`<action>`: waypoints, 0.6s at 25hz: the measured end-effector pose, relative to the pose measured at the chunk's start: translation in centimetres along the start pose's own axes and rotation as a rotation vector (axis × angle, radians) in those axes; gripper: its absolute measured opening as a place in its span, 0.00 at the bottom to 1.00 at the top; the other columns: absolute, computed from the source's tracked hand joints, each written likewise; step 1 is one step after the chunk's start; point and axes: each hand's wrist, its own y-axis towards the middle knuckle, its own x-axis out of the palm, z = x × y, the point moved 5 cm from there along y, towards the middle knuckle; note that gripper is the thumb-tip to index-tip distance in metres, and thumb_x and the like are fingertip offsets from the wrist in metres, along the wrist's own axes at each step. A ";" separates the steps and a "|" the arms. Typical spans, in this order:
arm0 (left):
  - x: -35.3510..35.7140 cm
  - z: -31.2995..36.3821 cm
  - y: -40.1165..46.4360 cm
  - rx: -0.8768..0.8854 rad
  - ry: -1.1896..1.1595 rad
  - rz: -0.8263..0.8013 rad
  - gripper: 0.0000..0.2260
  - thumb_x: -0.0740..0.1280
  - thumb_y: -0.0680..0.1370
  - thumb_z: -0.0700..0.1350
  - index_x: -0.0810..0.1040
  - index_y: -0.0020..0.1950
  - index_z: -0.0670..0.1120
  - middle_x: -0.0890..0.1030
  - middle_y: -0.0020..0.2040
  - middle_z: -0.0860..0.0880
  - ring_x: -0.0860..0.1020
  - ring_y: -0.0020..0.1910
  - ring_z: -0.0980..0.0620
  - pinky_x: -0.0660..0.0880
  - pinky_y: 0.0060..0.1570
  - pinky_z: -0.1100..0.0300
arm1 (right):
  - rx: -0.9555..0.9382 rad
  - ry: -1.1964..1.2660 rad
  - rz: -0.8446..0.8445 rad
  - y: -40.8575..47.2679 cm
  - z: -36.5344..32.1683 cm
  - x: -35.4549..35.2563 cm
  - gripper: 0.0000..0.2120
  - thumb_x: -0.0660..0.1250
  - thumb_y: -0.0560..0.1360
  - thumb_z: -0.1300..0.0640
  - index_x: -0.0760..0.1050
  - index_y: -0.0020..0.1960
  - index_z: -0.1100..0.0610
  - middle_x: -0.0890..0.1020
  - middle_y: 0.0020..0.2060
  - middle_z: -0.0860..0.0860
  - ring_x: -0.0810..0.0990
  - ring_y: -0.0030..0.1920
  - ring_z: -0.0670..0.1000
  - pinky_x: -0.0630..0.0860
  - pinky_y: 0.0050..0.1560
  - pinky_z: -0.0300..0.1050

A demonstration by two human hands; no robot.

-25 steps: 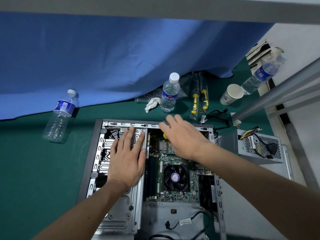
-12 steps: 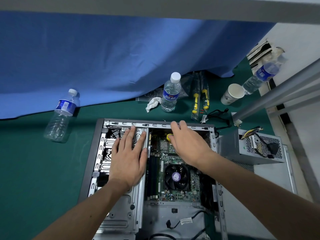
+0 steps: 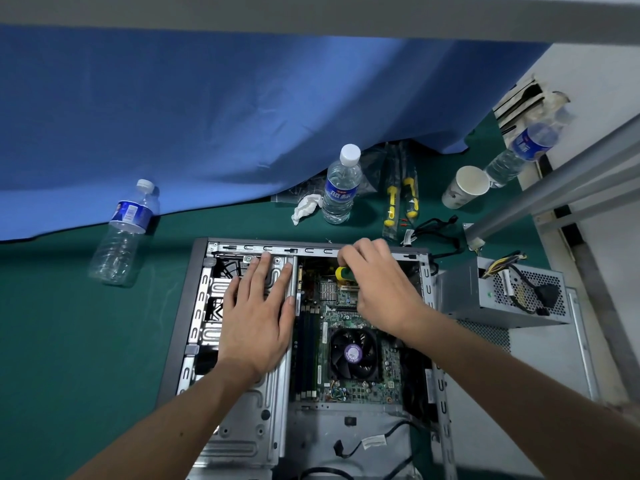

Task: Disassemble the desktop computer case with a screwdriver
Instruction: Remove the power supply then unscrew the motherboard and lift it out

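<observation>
Head view: left hand [image 3: 256,320] flat on case [image 3: 194,299], right hand [image 3: 377,289] gripping screwdriver [image 3: 343,273], bottle [image 3: 341,185] behind.

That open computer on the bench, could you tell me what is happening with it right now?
A person is taking apart a desktop computer case lying open on the green table. The left hand rests flat on the metal drive cage, steadying it. The right hand grips a yellow-and-green screwdriver near the case's far edge, above the motherboard. The power supply already sits outside, to the right.
</observation>
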 end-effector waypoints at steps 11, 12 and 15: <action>0.5 -0.2 0.1 0.001 0.006 0.007 0.25 0.45 0.83 0.57 0.61 0.79 0.53 0.54 0.80 0.46 0.52 0.79 0.48 0.50 0.75 0.47 | 0.118 0.052 -0.011 -1.1 1.2 0.6 0.16 0.66 0.78 0.54 0.65 0.61 0.54 0.67 0.56 0.50 0.69 0.54 0.52 0.75 0.48 0.47; 0.5 -0.3 0.1 0.001 0.008 0.012 0.25 0.45 0.83 0.57 0.61 0.79 0.53 0.54 0.80 0.46 0.52 0.79 0.48 0.51 0.75 0.47 | 0.138 0.021 -0.019 -1.2 1.2 0.8 0.15 0.62 0.80 0.47 0.64 0.62 0.54 0.68 0.55 0.51 0.71 0.49 0.52 0.75 0.43 0.48; 0.5 -0.4 0.0 0.001 0.007 0.020 0.25 0.45 0.83 0.57 0.61 0.79 0.53 0.55 0.80 0.46 0.52 0.79 0.49 0.51 0.75 0.47 | 0.085 -0.021 -0.014 -1.3 1.3 1.2 0.12 0.62 0.79 0.58 0.65 0.61 0.54 0.70 0.53 0.52 0.71 0.47 0.54 0.68 0.40 0.46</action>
